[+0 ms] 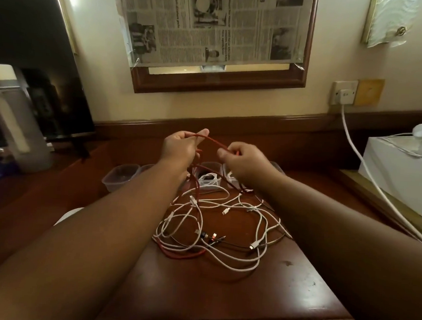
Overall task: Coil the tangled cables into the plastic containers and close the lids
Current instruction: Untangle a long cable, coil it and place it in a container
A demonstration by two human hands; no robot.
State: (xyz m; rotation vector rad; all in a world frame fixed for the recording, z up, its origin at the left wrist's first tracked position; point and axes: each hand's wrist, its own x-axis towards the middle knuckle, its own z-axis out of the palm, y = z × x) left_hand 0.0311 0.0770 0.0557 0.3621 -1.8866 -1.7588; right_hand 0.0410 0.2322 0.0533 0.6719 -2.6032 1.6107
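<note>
A red braided cable [212,140] is held above a dark reddish-brown wooden table [271,287], where white cables [227,205] are tangled. Behind the tangle, clear plastic containers [120,176] are seen; black-and-white newsprint [208,23] hangs above.

Both forearms are bare to the frame's edge; left hand [180,145] and right hand [242,163] wear no gloves.

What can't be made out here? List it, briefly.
Head view only:
- The containers behind the hands: the left hand, right hand and forearms cover most of them; their number and lids are unclear.
- The red cable: its ends are lost in the white cables.
- Plug types: too small.
</note>
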